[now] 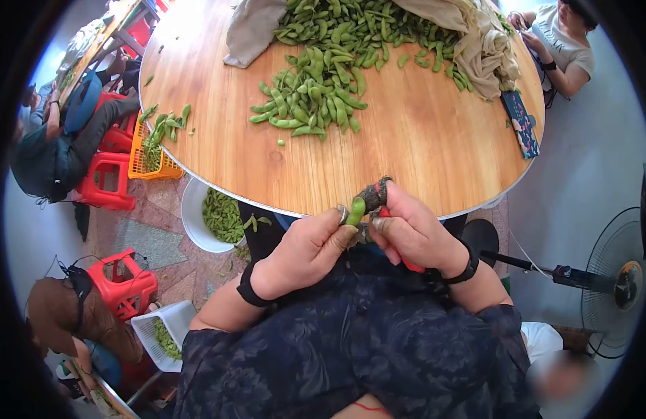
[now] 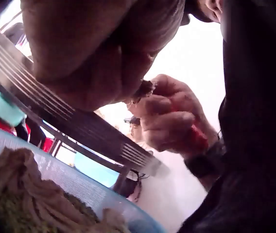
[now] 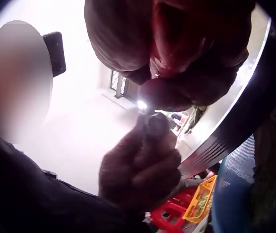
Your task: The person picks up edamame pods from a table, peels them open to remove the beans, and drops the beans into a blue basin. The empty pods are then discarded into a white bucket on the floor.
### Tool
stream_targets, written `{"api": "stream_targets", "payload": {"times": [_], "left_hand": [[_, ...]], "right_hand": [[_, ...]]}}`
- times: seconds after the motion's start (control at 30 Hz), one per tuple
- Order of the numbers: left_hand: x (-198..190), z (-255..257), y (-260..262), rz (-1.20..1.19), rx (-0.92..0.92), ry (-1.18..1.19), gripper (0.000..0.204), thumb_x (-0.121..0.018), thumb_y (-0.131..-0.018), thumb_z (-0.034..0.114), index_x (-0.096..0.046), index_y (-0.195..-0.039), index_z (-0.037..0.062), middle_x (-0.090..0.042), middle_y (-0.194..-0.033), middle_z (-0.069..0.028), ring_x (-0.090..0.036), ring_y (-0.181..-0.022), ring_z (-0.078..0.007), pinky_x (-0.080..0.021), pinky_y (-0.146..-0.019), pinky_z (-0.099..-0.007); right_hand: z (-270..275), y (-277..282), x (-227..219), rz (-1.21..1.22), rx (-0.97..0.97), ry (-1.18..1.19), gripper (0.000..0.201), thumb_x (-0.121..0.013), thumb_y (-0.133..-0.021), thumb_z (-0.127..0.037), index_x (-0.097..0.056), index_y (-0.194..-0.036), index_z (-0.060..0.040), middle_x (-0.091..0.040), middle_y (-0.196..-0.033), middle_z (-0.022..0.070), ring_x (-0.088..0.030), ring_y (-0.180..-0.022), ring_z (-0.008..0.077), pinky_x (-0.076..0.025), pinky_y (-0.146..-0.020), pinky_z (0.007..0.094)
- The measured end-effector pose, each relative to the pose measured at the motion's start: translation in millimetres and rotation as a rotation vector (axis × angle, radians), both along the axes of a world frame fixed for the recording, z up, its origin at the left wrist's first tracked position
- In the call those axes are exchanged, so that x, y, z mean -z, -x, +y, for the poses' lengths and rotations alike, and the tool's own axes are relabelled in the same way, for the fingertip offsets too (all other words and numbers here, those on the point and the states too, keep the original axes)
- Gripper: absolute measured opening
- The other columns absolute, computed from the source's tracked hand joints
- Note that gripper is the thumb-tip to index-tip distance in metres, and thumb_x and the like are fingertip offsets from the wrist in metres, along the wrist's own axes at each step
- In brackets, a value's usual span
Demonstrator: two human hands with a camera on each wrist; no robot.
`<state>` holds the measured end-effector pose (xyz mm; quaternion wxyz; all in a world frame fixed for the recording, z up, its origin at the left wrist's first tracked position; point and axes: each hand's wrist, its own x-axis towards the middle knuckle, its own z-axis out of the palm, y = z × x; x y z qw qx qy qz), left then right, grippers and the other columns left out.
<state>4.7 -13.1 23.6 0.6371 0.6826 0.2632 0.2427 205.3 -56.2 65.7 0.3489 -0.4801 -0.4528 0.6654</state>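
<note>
In the head view a green pod [image 1: 355, 211] is pinched upright between the thumb and finger of the left hand [image 1: 303, 250], near the table's front edge. Close beside it, the right hand [image 1: 415, 232] has its fingers curled round a red-handled tool [image 1: 411, 264]; the tool's working end is hard to make out. A dark wrap [image 1: 373, 195] covers one right finger. Both wrist views show the two hands nearly meeting, the left hand [image 3: 140, 170] below the right hand [image 3: 177, 48] in the right wrist view. A heap of pods [image 1: 323, 91] lies on the wooden table [image 1: 218, 140].
Beige cloth [image 1: 487, 56] lies by the heap, and a patterned blue case [image 1: 520, 124] at the table's right edge. A white bucket of pods [image 1: 195, 216] and an orange basket [image 1: 136, 153] stand at the left. A fan [image 1: 619, 283] is at the right. People sit around.
</note>
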Motion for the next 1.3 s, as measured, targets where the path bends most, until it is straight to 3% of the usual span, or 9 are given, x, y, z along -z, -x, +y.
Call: {"api": "stream_targets", "payload": {"times": [0.17, 0.5, 0.67, 0.73, 0.93, 1.0, 1.13, 1.2, 1.3], "left_hand": [[2, -1, 0, 0.205, -0.027, -0.536, 0.016, -0.062, -0.087, 0.008, -0.048, -0.081, 0.0019, -0.052, -0.068, -0.0159, -0.055, -0.062, -0.0372, -0.043, -0.051, -0.0403], [-2, 5, 6, 0.242, 0.095, -0.804, 0.013, -0.062, -0.085, 0.009, -0.052, -0.085, 0.0014, -0.051, -0.067, -0.0119, -0.056, -0.061, -0.0279, -0.044, -0.054, -0.0389], [10, 8, 17, -0.122, 0.368, 0.930, 0.025, -0.052, -0.098, 0.024, -0.058, -0.098, 0.0000, -0.053, -0.066, -0.0035, -0.048, -0.052, -0.0105, -0.040, -0.049, -0.0259], [9, 7, 10, -0.295, 0.401, 1.023, 0.029, -0.049, -0.100, 0.028, -0.060, -0.095, 0.0019, -0.053, -0.064, 0.0001, -0.047, -0.049, -0.0091, -0.038, -0.048, -0.0223], [-1, 5, 9, 0.233, -0.046, -0.781, 0.022, -0.063, -0.090, 0.020, -0.054, -0.081, 0.0020, -0.049, -0.064, -0.0111, -0.053, -0.054, -0.0275, -0.041, -0.049, -0.0360], [1, 1, 5, 0.209, -0.092, -0.788, 0.024, -0.063, -0.089, 0.020, -0.051, -0.076, 0.0040, -0.047, -0.063, -0.0129, -0.052, -0.056, -0.0329, -0.041, -0.049, -0.0368], [4, -5, 8, 0.083, -0.124, -0.367, 0.024, -0.059, -0.092, 0.020, -0.052, -0.077, 0.0030, -0.049, -0.065, -0.0126, -0.049, -0.053, -0.0271, -0.039, -0.049, -0.0328], [0, -9, 5, -0.131, -0.112, 0.453, 0.024, -0.057, -0.093, 0.017, -0.051, -0.076, 0.0016, -0.047, -0.062, -0.0116, -0.045, -0.051, -0.0215, -0.038, -0.049, -0.0303], [7, -12, 5, 0.005, -0.168, 0.189, 0.028, -0.060, -0.091, 0.016, -0.049, -0.070, 0.0015, -0.042, -0.058, -0.0107, -0.042, -0.049, -0.0176, -0.036, -0.047, -0.0301]], "right_hand": [[-4, -1, 1, -0.059, -0.080, -0.044, 0.013, -0.039, -0.091, -0.008, -0.046, -0.101, -0.0032, -0.048, -0.066, 0.0008, -0.045, -0.047, 0.0085, -0.038, -0.044, 0.0238], [-2, -1, 0, -0.119, -0.210, -0.060, 0.013, -0.037, -0.090, -0.004, -0.044, -0.101, -0.0047, -0.045, -0.064, 0.0026, -0.044, -0.047, 0.0119, -0.038, -0.044, 0.0259], [-6, 4, 16, 0.375, -0.153, 0.194, 0.016, -0.034, -0.093, -0.004, -0.047, -0.102, -0.0078, -0.046, -0.064, 0.0010, -0.043, -0.041, 0.0088, -0.037, -0.038, 0.0209], [-5, 7, 21, 0.525, -0.118, 0.270, 0.016, -0.035, -0.095, -0.005, -0.048, -0.102, -0.0088, -0.047, -0.064, 0.0005, -0.043, -0.040, 0.0079, -0.037, -0.036, 0.0197], [-9, 16, 32, 0.370, 0.052, 0.173, 0.012, -0.040, -0.100, -0.016, -0.050, -0.099, -0.0089, -0.050, -0.064, 0.0016, -0.046, -0.039, 0.0078, -0.038, -0.035, 0.0200], [-12, 20, 27, 0.391, 0.058, 0.163, 0.011, -0.040, -0.100, -0.016, -0.049, -0.099, -0.0088, -0.051, -0.064, 0.0015, -0.046, -0.039, 0.0079, -0.038, -0.035, 0.0201], [-13, 25, 24, 0.453, 0.097, 0.205, 0.011, -0.038, -0.100, -0.015, -0.047, -0.101, -0.0085, -0.051, -0.064, 0.0012, -0.047, -0.039, 0.0079, -0.038, -0.035, 0.0200], [-16, 24, 28, 0.440, 0.077, 0.197, 0.010, -0.040, -0.099, -0.015, -0.047, -0.101, -0.0080, -0.052, -0.065, 0.0010, -0.047, -0.040, 0.0073, -0.038, -0.036, 0.0201], [-19, 19, 27, 0.239, 0.065, 0.102, 0.010, -0.047, -0.095, -0.014, -0.047, -0.101, -0.0056, -0.053, -0.064, 0.0025, -0.050, -0.042, 0.0104, -0.039, -0.038, 0.0238]]}}
